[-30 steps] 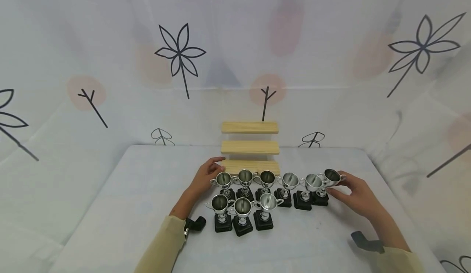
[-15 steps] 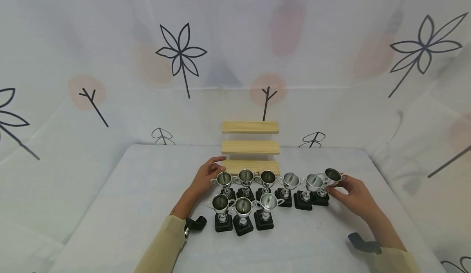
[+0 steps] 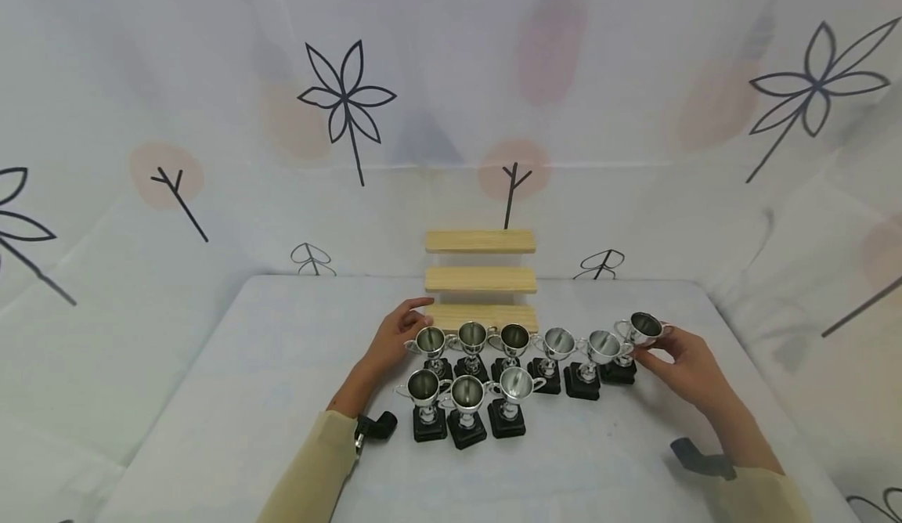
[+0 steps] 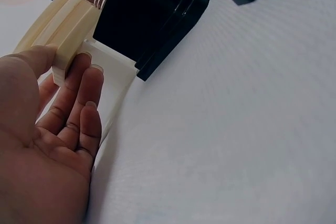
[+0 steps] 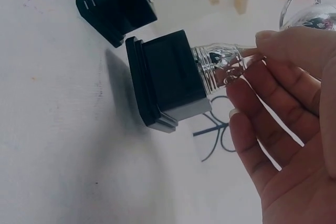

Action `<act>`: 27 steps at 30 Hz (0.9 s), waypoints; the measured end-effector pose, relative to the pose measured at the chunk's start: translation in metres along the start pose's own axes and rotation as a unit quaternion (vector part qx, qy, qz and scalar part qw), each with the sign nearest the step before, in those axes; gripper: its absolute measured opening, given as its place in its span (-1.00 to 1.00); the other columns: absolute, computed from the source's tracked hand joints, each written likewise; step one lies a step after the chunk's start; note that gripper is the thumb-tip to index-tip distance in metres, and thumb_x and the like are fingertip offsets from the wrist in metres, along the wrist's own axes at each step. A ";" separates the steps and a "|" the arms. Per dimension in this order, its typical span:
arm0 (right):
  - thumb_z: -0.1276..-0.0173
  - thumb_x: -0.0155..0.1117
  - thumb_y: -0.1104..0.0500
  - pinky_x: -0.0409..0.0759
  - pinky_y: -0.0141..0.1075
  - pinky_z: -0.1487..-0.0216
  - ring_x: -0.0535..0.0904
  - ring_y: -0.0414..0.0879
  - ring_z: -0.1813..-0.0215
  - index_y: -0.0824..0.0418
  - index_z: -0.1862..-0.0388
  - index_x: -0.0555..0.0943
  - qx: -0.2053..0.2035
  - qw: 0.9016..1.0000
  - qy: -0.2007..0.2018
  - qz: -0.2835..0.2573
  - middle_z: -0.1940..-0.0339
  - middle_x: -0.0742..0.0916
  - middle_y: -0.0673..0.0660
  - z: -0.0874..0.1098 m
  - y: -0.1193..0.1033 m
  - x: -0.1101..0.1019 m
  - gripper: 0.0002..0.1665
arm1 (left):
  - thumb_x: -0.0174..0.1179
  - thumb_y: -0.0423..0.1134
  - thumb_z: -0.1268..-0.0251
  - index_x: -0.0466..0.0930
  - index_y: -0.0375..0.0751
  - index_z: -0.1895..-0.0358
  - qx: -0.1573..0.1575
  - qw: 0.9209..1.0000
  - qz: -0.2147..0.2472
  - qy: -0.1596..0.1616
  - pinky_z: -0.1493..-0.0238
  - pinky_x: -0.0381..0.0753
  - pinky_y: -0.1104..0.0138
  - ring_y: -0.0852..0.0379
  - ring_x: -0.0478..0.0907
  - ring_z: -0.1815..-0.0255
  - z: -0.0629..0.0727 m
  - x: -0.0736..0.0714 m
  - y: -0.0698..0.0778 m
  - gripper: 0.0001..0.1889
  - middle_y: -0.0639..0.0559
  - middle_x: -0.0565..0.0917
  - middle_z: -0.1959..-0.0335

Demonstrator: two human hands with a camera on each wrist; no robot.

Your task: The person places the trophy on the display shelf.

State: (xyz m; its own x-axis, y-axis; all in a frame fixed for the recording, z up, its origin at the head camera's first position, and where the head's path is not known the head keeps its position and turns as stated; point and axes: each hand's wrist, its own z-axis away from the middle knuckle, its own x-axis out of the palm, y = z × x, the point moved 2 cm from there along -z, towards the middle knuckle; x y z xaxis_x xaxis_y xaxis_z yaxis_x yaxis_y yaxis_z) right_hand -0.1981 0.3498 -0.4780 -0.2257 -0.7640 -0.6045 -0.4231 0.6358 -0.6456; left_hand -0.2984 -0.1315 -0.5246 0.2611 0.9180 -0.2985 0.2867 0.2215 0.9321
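Note:
My right hand pinches the stem of a small silver trophy cup at the right end of the back row. In the right wrist view, the thumb and fingers meet just above its black base, which appears slightly off the table. My left hand grips the left end of the lowest wooden board of a three-tier stand. The left wrist view shows thumb above and fingertips below that board's edge. Close beside those fingers stands another trophy's black base.
Several matching trophies stand upright in two rows before the stand, such as a back-row trophy and a front-row trophy. Two higher boards, the middle and the top board, rise behind. A patterned cloth backdrop borders the white table.
My right hand has shifted the end trophy slightly away and to the right, opening a gap from its neighbour. My left hand has stayed at the stand.

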 end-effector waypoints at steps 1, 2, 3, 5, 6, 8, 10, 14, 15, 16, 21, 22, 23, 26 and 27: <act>-0.15 0.58 0.53 0.43 -0.72 -0.06 0.59 -0.56 0.12 0.30 0.09 0.73 -0.001 1.000 0.002 0.001 0.17 0.72 -0.34 -0.001 0.000 -0.001 -0.63 | 0.22 -0.21 -0.64 0.48 -0.20 -0.51 0.000 1.000 0.001 -0.001 0.18 0.51 0.39 0.22 0.66 0.29 0.000 0.000 0.001 -0.52 -0.13 0.77 0.19; -0.15 0.57 0.53 0.43 -0.72 -0.06 0.59 -0.57 0.12 0.30 0.10 0.73 -0.002 1.000 0.003 0.001 0.18 0.72 -0.34 -0.002 0.000 -0.002 -0.64 | 0.22 -0.21 -0.64 0.47 -0.21 -0.51 0.001 1.000 0.003 -0.001 0.18 0.51 0.39 0.23 0.67 0.29 0.000 0.000 0.001 -0.51 -0.13 0.77 0.19; -0.15 0.57 0.53 0.43 -0.72 -0.07 0.59 -0.58 0.11 0.29 0.10 0.73 -0.003 1.000 0.003 0.003 0.18 0.72 -0.33 -0.004 -0.001 -0.003 -0.64 | 0.21 -0.23 -0.64 0.46 -0.24 -0.52 0.003 1.000 0.003 -0.002 0.19 0.51 0.39 0.23 0.66 0.30 -0.001 0.000 0.001 -0.51 -0.14 0.77 0.19; -0.17 0.58 0.50 0.44 -0.71 -0.05 0.58 -0.61 0.10 0.27 0.13 0.72 0.005 1.000 0.002 0.005 0.24 0.73 -0.29 -0.006 -0.003 -0.006 -0.67 | 0.21 -0.25 -0.64 0.43 -0.27 -0.53 0.006 1.000 0.005 -0.004 0.20 0.51 0.40 0.25 0.66 0.31 -0.001 0.000 0.001 -0.49 -0.15 0.77 0.19; -0.18 0.59 0.48 0.44 -0.71 -0.04 0.57 -0.63 0.10 0.26 0.14 0.72 0.007 1.000 0.001 0.008 0.27 0.73 -0.26 -0.008 -0.004 -0.008 -0.68 | 0.20 -0.26 -0.64 0.42 -0.30 -0.53 0.007 1.000 0.006 -0.005 0.21 0.50 0.40 0.26 0.65 0.32 -0.001 0.000 0.002 -0.49 -0.15 0.77 0.19; -0.19 0.60 0.45 0.45 -0.69 -0.02 0.56 -0.65 0.08 0.23 0.17 0.71 0.013 1.000 -0.002 0.013 0.32 0.72 -0.20 -0.012 -0.006 -0.012 -0.71 | 0.19 -0.30 -0.64 0.41 -0.36 -0.53 0.005 1.000 0.002 -0.007 0.21 0.50 0.40 0.27 0.65 0.33 -0.001 0.000 0.002 -0.49 -0.18 0.76 0.20; -0.21 0.61 0.41 0.46 -0.68 -0.01 0.55 -0.67 0.05 0.21 0.21 0.70 0.019 1.000 -0.007 0.018 0.31 0.73 -0.18 -0.017 -0.009 -0.015 -0.74 | 0.18 -0.31 -0.64 0.41 -0.38 -0.51 0.005 1.000 0.002 -0.008 0.21 0.51 0.39 0.28 0.65 0.33 0.000 0.000 0.006 -0.50 -0.19 0.77 0.20; -0.24 0.59 0.39 0.44 -0.69 -0.02 0.54 -0.68 0.05 0.21 0.26 0.69 0.012 1.000 -0.014 0.024 0.31 0.74 -0.17 -0.027 -0.016 -0.021 -0.77 | 0.20 -0.28 -0.64 0.44 -0.30 -0.51 0.002 1.000 -0.002 -0.008 0.15 0.53 0.38 0.24 0.67 0.30 0.000 0.000 0.008 -0.52 -0.17 0.77 0.20; -0.24 0.58 0.39 0.44 -0.69 -0.02 0.54 -0.67 0.07 0.21 0.25 0.69 0.009 1.000 -0.015 0.024 0.31 0.74 -0.17 -0.030 -0.018 -0.022 -0.78 | 0.20 -0.26 -0.64 0.45 -0.26 -0.51 0.003 1.000 -0.002 -0.007 0.14 0.54 0.37 0.23 0.68 0.29 0.000 0.000 0.007 -0.52 -0.15 0.78 0.19; -0.25 0.58 0.39 0.44 -0.68 -0.01 0.55 -0.66 0.07 0.22 0.25 0.70 0.006 1.000 -0.017 0.024 0.31 0.74 -0.16 -0.033 -0.020 -0.023 -0.79 | 0.20 -0.23 -0.64 0.46 -0.22 -0.51 0.001 1.000 -0.003 -0.007 0.12 0.54 0.37 0.21 0.68 0.28 -0.001 0.000 0.004 -0.52 -0.14 0.78 0.19; -0.29 0.57 0.35 0.43 -0.69 0.02 0.57 -0.64 0.12 0.21 0.24 0.72 0.005 0.999 -0.022 0.037 0.31 0.76 -0.16 -0.050 -0.027 -0.029 -0.84 | 0.21 -0.23 -0.64 0.47 -0.19 -0.50 -0.002 1.000 -0.001 -0.005 0.09 0.54 0.36 0.19 0.69 0.26 -0.001 0.000 0.007 -0.53 -0.13 0.78 0.19; -0.30 0.57 0.33 0.43 -0.69 0.03 0.57 -0.64 0.12 0.21 0.22 0.73 0.007 0.999 -0.024 0.039 0.30 0.77 -0.14 -0.054 -0.029 -0.031 -0.85 | 0.21 -0.23 -0.64 0.47 -0.20 -0.50 -0.001 1.000 -0.001 -0.005 0.10 0.54 0.36 0.19 0.69 0.27 0.000 0.000 0.007 -0.53 -0.14 0.78 0.19; -0.32 0.56 0.32 0.44 -0.69 0.03 0.57 -0.64 0.11 0.22 0.19 0.74 0.008 0.999 -0.028 0.040 0.28 0.79 -0.11 -0.057 -0.032 -0.032 -0.85 | 0.21 -0.23 -0.64 0.47 -0.20 -0.50 -0.001 1.000 -0.001 -0.005 0.11 0.54 0.36 0.19 0.69 0.27 0.000 0.000 0.007 -0.53 -0.14 0.78 0.19; -0.38 0.53 0.28 0.45 -0.68 0.04 0.57 -0.64 0.09 0.28 0.08 0.75 0.014 0.999 -0.039 0.034 0.21 0.80 -0.03 -0.068 -0.041 -0.035 -0.81 | 0.21 -0.23 -0.64 0.48 -0.19 -0.50 0.002 1.000 -0.001 -0.005 0.17 0.53 0.37 0.20 0.67 0.30 0.000 0.000 0.006 -0.53 -0.12 0.78 0.20; -0.40 0.52 0.27 0.45 -0.68 0.03 0.57 -0.64 0.09 0.30 0.03 0.74 0.016 0.998 -0.044 0.031 0.19 0.80 -0.01 -0.071 -0.044 -0.036 -0.78 | 0.21 -0.24 -0.64 0.48 -0.20 -0.49 0.004 1.000 -0.001 -0.005 0.18 0.53 0.37 0.21 0.67 0.30 0.000 0.000 0.005 -0.53 -0.12 0.78 0.20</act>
State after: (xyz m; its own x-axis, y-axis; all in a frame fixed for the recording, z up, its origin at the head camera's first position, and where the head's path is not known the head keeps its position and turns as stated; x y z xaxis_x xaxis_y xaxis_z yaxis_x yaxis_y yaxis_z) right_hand -0.2341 0.3414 -0.3948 -0.1720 -0.7114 -0.6814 -0.3828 0.6856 -0.6191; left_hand -0.2967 -0.1308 -0.5196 0.2702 0.9142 -0.3021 0.2939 0.2205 0.9301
